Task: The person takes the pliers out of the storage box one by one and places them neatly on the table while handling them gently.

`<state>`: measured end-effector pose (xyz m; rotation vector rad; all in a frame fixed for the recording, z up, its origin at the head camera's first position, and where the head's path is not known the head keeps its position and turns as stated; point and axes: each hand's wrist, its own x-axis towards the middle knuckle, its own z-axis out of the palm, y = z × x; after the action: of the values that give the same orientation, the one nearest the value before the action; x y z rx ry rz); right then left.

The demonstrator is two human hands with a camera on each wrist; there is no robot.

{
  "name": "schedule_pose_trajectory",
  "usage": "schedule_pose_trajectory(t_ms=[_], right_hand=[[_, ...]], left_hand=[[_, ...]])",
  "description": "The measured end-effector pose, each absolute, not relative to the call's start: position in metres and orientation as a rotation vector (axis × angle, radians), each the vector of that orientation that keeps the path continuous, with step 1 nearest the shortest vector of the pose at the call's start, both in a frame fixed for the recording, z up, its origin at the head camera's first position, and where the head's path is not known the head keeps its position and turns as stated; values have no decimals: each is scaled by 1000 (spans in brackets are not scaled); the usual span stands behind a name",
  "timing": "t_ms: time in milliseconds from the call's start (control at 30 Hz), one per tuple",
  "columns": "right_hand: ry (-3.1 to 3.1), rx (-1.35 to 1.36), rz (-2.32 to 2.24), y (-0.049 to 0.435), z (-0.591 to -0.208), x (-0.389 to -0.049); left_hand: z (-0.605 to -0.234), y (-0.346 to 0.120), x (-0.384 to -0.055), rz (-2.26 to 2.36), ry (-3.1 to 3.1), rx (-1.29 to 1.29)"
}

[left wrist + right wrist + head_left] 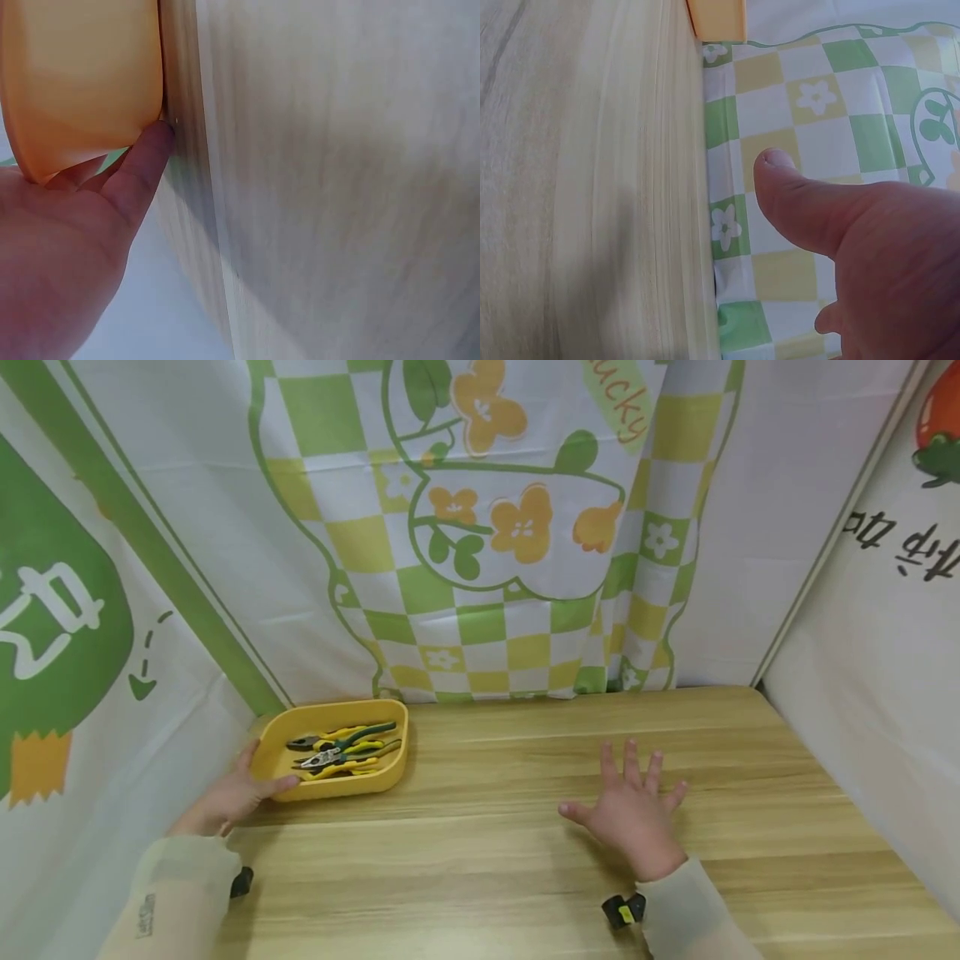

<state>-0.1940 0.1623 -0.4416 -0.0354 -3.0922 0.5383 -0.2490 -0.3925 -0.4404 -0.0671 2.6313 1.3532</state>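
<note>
One left hand (242, 792) clasped on yellow tray (352, 787), right hand (632, 814) splayed, "lucky" (619, 402) on checked curtain (480, 625)

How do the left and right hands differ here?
The left hand holds the yellow tray at its left end; the right hand holds nothing. The right hand's fingers are spread wide, while the left hand's thumb and fingers span the tray's near left corner. Both hands are bare and come out of pale sleeves.
</note>
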Motion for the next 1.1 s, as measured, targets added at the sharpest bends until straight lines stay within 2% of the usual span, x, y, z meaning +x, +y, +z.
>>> schedule_pose_trajectory(t_ms=[233,1100], right_hand=[[-3095,-22,548,160,-439,-192],[-3125,-15,520,157,-436,-191]], left_hand=[[-439,-382,-246,1226,2685,-91],[-438,-330,-231,1283,2560,-102]])
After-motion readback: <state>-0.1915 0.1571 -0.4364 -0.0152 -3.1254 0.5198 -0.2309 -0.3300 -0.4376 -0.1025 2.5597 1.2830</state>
